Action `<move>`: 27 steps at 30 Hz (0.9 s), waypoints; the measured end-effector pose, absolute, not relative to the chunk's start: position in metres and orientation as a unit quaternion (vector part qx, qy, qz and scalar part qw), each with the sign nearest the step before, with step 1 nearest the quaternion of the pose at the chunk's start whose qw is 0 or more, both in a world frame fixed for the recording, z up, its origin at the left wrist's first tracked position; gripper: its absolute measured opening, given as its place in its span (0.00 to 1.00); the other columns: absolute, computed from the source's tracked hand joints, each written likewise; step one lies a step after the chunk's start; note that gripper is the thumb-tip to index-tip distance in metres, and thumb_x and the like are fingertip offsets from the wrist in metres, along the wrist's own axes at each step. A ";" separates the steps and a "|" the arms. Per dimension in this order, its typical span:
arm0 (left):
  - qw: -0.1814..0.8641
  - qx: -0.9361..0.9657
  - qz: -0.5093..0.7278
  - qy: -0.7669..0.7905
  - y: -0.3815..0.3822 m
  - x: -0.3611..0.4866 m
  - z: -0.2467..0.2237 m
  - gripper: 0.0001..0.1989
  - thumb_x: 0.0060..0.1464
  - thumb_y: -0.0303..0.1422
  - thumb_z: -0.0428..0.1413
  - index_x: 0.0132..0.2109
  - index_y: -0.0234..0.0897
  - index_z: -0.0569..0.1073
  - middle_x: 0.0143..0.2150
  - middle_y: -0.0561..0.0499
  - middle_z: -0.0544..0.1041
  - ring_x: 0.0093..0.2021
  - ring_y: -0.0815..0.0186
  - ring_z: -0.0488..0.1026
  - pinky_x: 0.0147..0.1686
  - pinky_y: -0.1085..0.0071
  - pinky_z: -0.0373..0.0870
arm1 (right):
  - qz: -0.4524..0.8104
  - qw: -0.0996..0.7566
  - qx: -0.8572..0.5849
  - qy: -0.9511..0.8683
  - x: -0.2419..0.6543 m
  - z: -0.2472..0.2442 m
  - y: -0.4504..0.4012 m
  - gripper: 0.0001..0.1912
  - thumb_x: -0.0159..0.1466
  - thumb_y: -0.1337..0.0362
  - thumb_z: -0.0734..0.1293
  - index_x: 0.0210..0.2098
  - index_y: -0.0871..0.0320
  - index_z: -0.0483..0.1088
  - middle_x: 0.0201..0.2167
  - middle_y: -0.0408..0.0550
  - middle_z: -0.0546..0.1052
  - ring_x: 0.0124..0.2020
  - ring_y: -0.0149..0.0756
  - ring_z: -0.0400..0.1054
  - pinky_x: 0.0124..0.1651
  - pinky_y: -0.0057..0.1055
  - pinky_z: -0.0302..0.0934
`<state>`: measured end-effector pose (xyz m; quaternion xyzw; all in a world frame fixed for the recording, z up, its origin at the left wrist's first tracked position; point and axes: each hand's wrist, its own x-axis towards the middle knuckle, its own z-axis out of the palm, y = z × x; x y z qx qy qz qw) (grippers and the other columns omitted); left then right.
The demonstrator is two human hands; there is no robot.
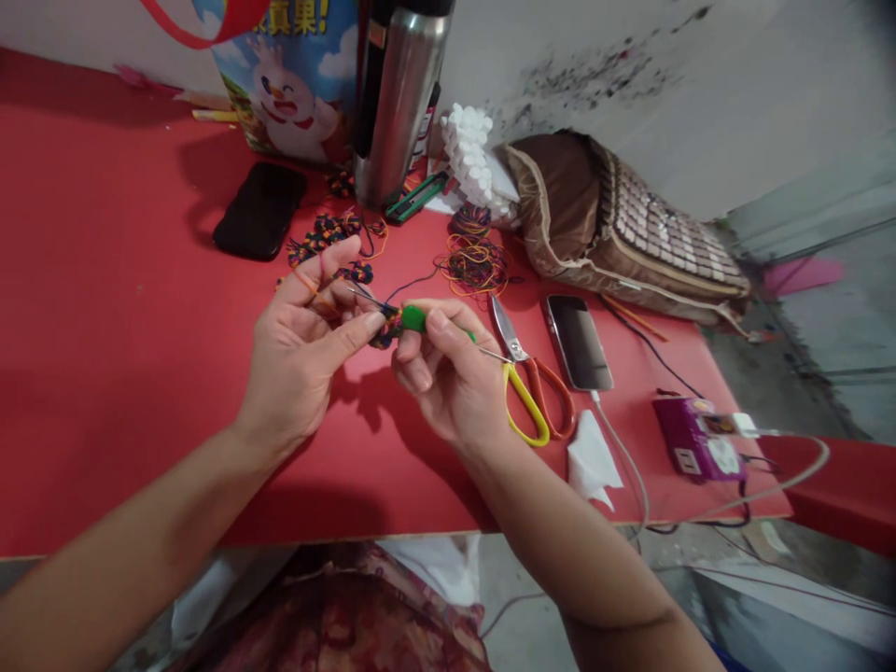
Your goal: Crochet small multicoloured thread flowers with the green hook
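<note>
Between thumb and fingers my left hand [298,341] pinches a small crocheted piece [384,338] of dark, orange and pink yarn. Orange yarn runs over its raised fingers. My right hand [455,364] is closed on a crochet hook [414,318] with a green grip; its thin metal tip points left, over the piece, and a metal shaft sticks out behind to the right. A dark strand leads from the piece to a loose tangle of yarn [476,261]. Behind my left hand lie more crocheted bits [322,233] in the same colours.
Scissors [516,350] with yellow and red handles lie right of my right hand, near a phone [578,343] on a cable. A steel thermos [402,103], green cutter [416,198], black phone [259,213], printed bag [294,93] and brown cushion [567,187] stand or lie farther back. Tissue [592,462] lies near the front edge.
</note>
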<state>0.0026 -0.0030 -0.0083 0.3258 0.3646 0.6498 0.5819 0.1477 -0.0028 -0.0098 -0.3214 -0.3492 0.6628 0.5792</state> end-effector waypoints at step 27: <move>0.629 0.271 0.642 0.344 0.012 -0.012 -0.017 0.15 0.48 0.30 0.79 0.43 0.48 0.90 0.37 0.57 0.86 0.35 0.71 0.76 0.34 0.75 0.75 | 0.728 0.528 -0.277 -0.339 0.152 -0.014 0.000 0.12 0.67 0.56 0.75 0.47 0.54 0.83 0.27 0.39 0.79 0.19 0.25 0.57 0.25 0.28 0.60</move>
